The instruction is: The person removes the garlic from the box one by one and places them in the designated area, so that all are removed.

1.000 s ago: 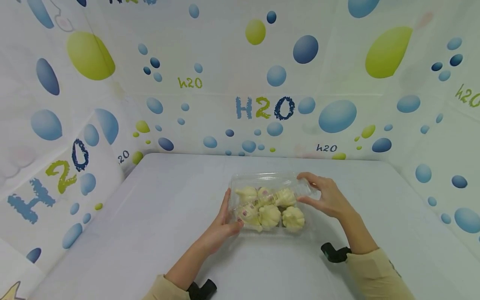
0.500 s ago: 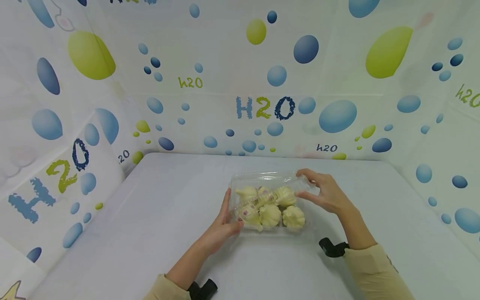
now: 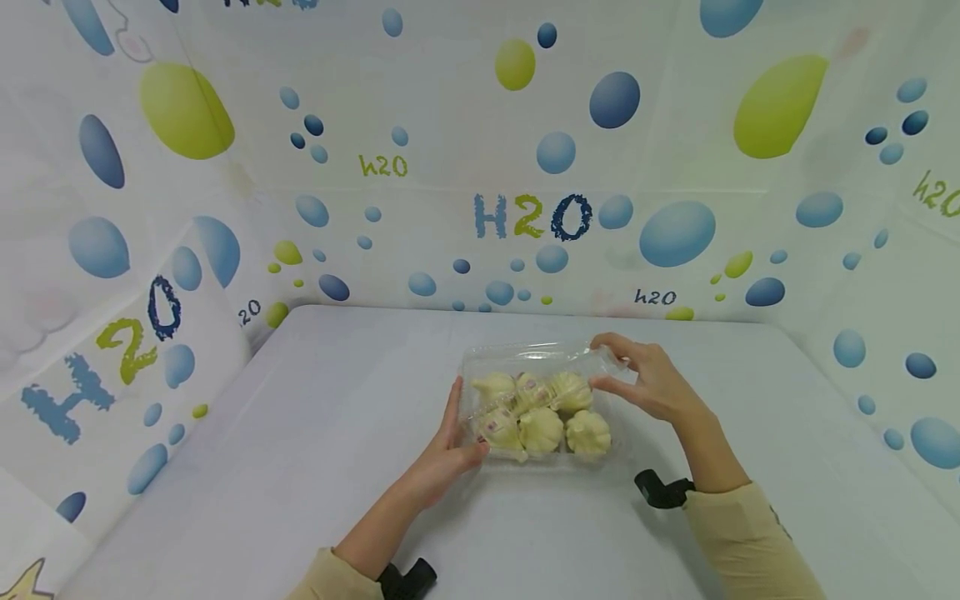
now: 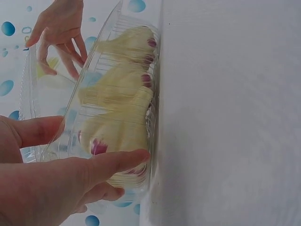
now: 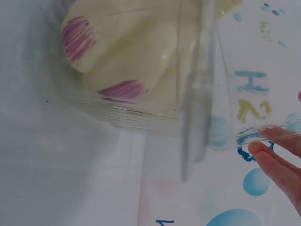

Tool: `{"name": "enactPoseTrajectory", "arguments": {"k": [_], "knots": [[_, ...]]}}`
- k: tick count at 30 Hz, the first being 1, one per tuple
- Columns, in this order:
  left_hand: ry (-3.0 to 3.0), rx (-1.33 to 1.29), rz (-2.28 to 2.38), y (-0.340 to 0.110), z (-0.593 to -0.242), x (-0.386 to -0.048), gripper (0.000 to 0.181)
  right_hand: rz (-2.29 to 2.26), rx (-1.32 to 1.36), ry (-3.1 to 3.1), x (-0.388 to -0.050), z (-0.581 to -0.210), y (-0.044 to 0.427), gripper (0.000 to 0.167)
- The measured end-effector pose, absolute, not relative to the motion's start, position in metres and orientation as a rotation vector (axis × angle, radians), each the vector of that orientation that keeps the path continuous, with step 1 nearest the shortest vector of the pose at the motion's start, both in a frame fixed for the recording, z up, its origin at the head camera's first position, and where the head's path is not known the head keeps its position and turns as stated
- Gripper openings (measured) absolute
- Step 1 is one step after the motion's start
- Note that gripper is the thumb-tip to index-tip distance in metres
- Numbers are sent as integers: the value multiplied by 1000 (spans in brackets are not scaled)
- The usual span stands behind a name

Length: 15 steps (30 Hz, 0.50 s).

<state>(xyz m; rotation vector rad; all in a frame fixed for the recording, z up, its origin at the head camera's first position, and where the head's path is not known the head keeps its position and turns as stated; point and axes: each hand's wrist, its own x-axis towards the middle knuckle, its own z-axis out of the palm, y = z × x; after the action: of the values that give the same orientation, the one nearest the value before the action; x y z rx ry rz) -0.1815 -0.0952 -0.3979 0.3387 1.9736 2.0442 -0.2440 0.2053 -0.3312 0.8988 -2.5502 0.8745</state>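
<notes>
In the head view, one clear plastic container (image 3: 551, 465) sits right of centre in the frame's lower half, with six garlic bulbs (image 3: 540, 431) inside; my left hand (image 3: 442, 462) grips its left end, while my right hand (image 3: 660, 387) pinches its one raised lid (image 3: 540, 358) at the upper right corner. Two black devices (image 3: 663, 490) show lower down. The left wrist view has both my hands, left side; bulbs overlap too much to count. The right wrist view shows one bulb large at upper left, my fingertips (image 5: 261, 147) at the right edge.
</notes>
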Motion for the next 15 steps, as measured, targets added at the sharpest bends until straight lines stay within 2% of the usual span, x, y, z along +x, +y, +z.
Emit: {"name": "enactPoseTrajectory", "arguments": {"k": [6, 15], "knots": [[1885, 278, 2081, -95, -401, -181, 104, 957, 758, -2626, -246, -328, 220, 40], [1910, 257, 2065, -96, -398, -181, 102, 1072, 709, -2645, -263, -321, 226, 44]]}}
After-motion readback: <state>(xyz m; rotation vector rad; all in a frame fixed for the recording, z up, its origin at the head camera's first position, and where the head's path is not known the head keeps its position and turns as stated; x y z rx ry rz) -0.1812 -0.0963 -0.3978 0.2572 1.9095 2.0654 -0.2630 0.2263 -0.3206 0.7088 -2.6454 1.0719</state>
